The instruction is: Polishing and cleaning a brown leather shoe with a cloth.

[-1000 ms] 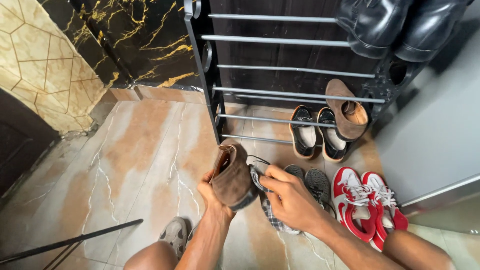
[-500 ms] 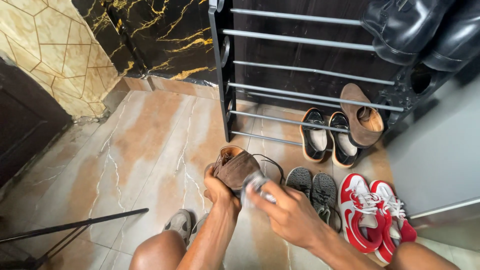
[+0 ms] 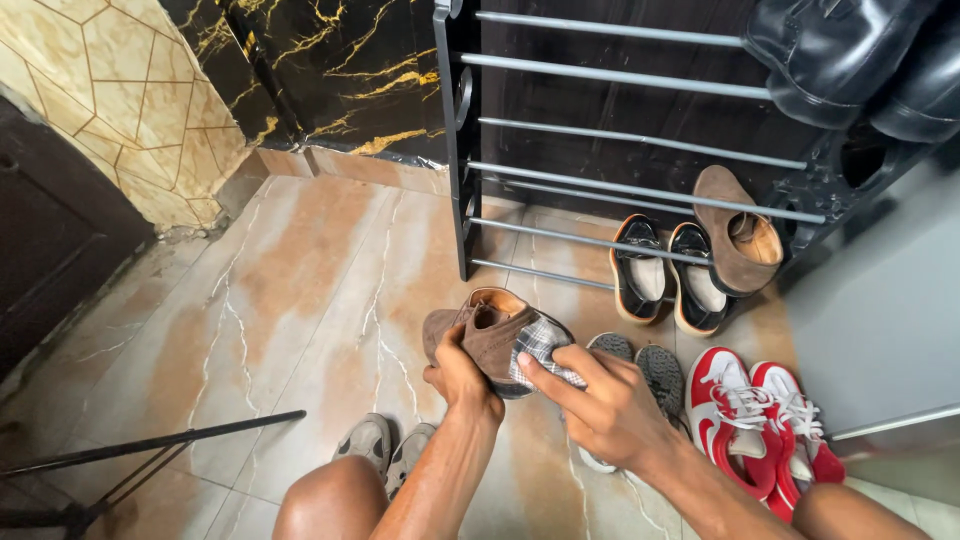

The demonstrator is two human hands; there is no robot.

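My left hand grips a brown suede shoe from below, holding it just above the marble floor with its opening facing up. My right hand presses a checked grey cloth against the shoe's right side. Its matching brown shoe leans on the lowest bars of the black shoe rack.
Two black slip-ons sit under the rack, grey knit sneakers and red-and-white sneakers lie to the right, black leather shoes on an upper shelf. Grey sandals are by my knee. A black stand's leg crosses the floor at left.
The shoe was turned from sole-toward-me to opening-up, and my right hand shifted the cloth onto its side. The view drifted slightly left and down.
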